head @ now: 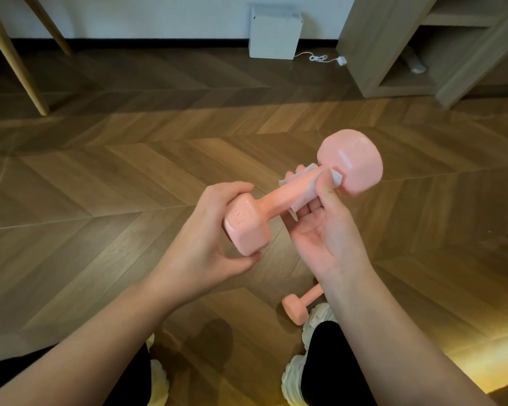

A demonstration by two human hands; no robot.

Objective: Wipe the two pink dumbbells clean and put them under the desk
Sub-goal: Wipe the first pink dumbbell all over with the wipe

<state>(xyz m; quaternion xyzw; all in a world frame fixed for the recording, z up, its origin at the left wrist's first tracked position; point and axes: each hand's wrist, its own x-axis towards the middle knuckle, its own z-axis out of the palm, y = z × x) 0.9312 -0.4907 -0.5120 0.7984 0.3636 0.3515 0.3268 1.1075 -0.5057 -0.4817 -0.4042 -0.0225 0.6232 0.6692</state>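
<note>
forearms (100,341) nearest: left hand (208,227) clasps one end of the pink dumbbell (276,200), right hand (326,230) pinches a wipe (310,190) round it — a loose grip could drop it.

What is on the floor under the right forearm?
A second pink dumbbell: one head and part of its handle show, beside a white shoe. The forearm covers its other end.

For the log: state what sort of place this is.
Probably a room in a home: chevron wood floor, a wooden shelf unit, and a white box against the wall.
</note>
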